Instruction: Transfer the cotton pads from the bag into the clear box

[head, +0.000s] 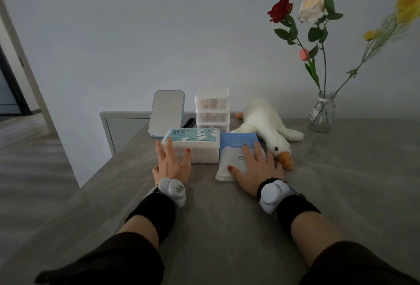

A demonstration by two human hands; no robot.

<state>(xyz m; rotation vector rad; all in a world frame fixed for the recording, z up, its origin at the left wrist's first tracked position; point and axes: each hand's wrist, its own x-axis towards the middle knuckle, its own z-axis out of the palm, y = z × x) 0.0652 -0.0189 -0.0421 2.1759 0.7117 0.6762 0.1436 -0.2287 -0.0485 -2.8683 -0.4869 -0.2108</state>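
A clear box [200, 148] with a teal printed lid lies on the grey table, white pads showing through its side. To its right lies a blue and white bag of cotton pads [236, 148], flat on the table. My left hand [171, 164] reaches the box's near left corner with fingers spread and straight, touching its side. Lying flat on the near right part of the bag, my right hand [256, 169] has its fingers extended.
Behind the box stand a small blue-framed mirror [166, 113] and a clear stack of drawers [212, 109]. A white plush goose [268, 128] lies right of the bag. A glass vase [322, 112] with flowers stands at the back right. The table's left edge [95, 178] runs diagonally.
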